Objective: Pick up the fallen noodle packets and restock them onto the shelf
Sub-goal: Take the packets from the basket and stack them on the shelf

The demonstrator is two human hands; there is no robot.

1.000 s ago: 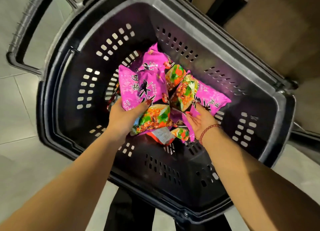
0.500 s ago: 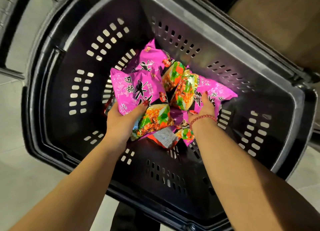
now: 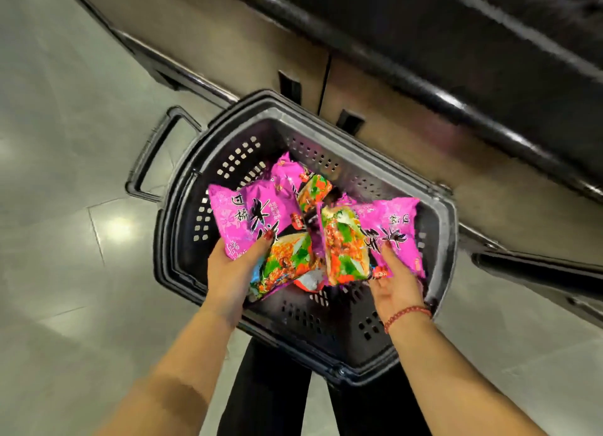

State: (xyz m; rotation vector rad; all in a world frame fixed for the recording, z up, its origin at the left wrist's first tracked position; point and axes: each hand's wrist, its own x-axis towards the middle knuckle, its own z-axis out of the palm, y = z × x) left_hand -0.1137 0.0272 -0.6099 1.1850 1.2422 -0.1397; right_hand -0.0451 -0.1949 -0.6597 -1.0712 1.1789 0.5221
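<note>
My left hand [image 3: 235, 272] grips one pink foil noodle packet [image 3: 254, 213], right hand [image 3: 395, 284] a second pink packet [image 3: 386, 231]; the dark shelf ledge [image 3: 483, 53] lies far right, nearer my right hand

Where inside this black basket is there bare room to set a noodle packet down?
Bare floor shows along the black plastic basket's near wall, between the left hand and right hand. The middle and far side are crowded: each hand grips a pink noodle packet there, more lie behind.
</note>
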